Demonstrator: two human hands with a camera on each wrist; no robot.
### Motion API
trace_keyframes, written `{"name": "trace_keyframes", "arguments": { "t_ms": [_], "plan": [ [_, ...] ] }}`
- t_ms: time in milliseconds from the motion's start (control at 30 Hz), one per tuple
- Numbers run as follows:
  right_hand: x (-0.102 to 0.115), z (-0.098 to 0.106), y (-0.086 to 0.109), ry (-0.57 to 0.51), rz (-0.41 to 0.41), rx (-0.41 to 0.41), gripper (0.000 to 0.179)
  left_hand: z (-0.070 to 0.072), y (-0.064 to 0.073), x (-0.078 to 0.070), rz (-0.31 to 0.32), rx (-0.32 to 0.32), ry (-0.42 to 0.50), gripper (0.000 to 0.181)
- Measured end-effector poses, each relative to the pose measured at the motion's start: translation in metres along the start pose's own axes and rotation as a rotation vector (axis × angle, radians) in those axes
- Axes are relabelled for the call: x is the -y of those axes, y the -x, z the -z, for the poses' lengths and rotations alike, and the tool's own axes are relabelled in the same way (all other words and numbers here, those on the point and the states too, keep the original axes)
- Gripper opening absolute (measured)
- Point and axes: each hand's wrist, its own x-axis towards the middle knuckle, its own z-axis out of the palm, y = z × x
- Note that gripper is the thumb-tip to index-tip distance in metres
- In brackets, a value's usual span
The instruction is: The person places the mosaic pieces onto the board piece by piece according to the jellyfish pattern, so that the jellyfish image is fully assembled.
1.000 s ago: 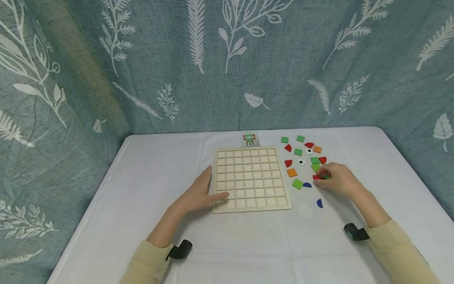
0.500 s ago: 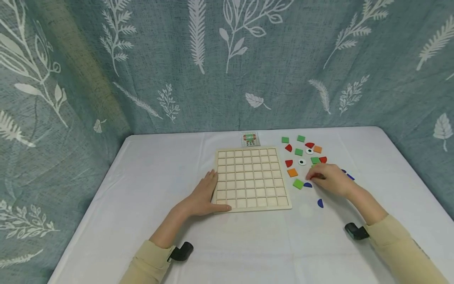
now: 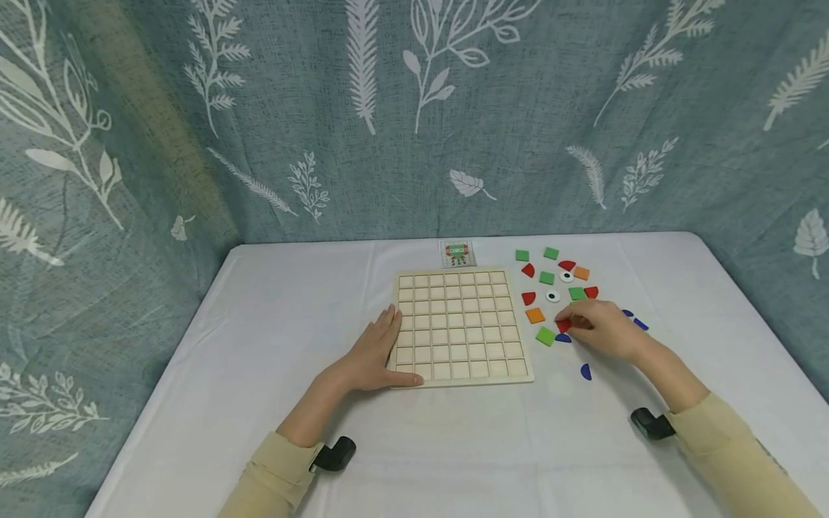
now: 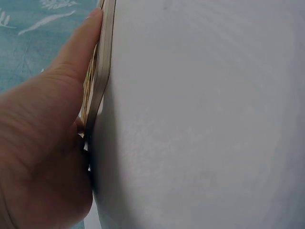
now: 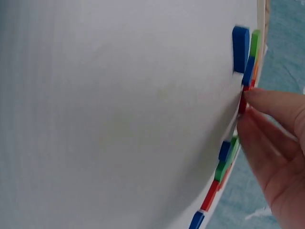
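A square wooden grid board [image 3: 461, 327] lies flat on the white table. At its front left corner rests my left hand [image 3: 365, 360], fingers straight along the left side and thumb along the front edge. In the left wrist view the thumb [image 4: 71, 57] lies against the board's rim. To the right of the board, my right hand [image 3: 605, 327] pinches a red quarter-circle piece [image 3: 563, 326] between thumb and fingertips, low over the table. A blue half-circle piece [image 3: 563, 338] and a light green square piece [image 3: 545, 336] lie beside it. The right palm is hidden.
Green, red and orange pieces [image 3: 535, 316] and round eye pieces [image 3: 553, 296] lie scattered right of the board. Another blue half-circle [image 3: 586, 372] lies nearer the front. A pattern card [image 3: 457, 253] sits behind the board; a patterned curtain [image 3: 388, 144] surrounds the table.
My right hand has shifted left with the red piece, uncovering blue pieces behind it. The left hand has slid toward the board's front edge, its thumb moving off the grid.
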Motion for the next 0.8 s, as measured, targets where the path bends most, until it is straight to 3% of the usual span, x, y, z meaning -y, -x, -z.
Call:
{"name": "trace_keyframes", "arguments": {
  "t_ms": [200, 400, 633, 800],
  "plan": [
    [0.0028, -0.0067, -0.004, -0.032, -0.05, -0.037, 0.015, 0.0014, 0.0009, -0.0019, 0.002, 0.02, -0.009, 0.12],
    [0.0022, -0.0079, -0.0067, -0.062, -0.005, -0.028, 0.018, 0.001, 0.002, -0.0024, 0.008, 0.016, -0.011, 0.12],
    [0.0009, -0.0087, -0.0049, -0.027, -0.141, -0.088, 0.029, -0.001, 0.0017, -0.0004, 0.008, 0.01, -0.003, 0.12],
    [0.0, -0.009, -0.0077, -0.024, -0.159, -0.086, 0.025, -0.0022, 0.0009, 0.0007, 0.006, 0.006, -0.008, 0.12]
  ]
}}
